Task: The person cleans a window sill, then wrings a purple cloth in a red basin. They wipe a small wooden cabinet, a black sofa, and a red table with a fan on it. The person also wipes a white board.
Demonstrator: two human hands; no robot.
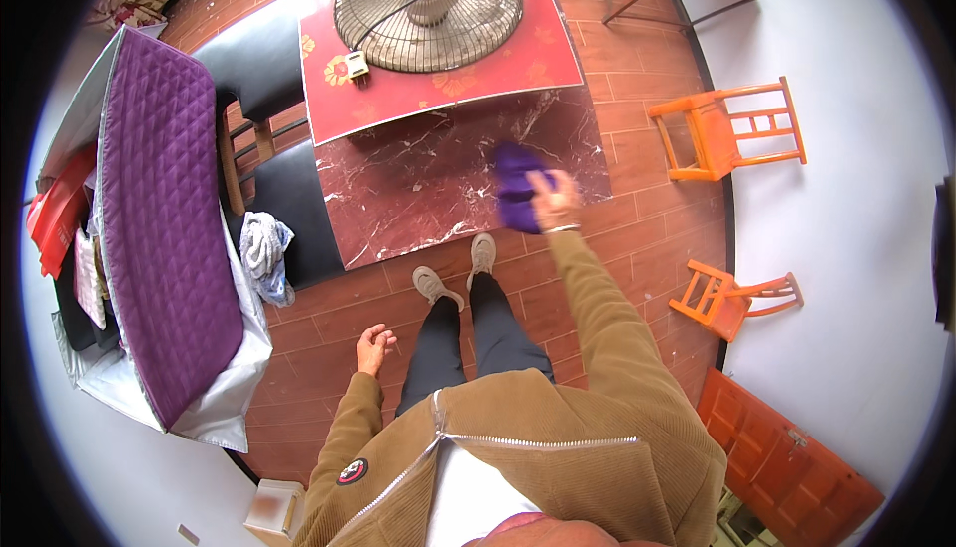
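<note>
My right hand [556, 200] is on a purple cloth [515, 200], its fingers spread over it. Both are somewhat blurred, near the right front corner of a dark red marbled tabletop [403, 196]. Low at my side hangs my left hand [373, 349], holding nothing, its fingers loosely bent. A fan head with a wire guard [429, 13] lies at the far side on a red flower-patterned panel [478, 91], which covers the back of the tabletop. The fan's cord runs over the guard to a pale plug [357, 65] on the panel.
Black-seated furniture [295, 211] with a bundled cloth [265, 252] adjoins the table's left side. Further left stands a purple quilted cover [168, 226] with assorted items behind it. Two small orange chairs [698, 136] [721, 300] stand by the right wall, above an orange cabinet [784, 435].
</note>
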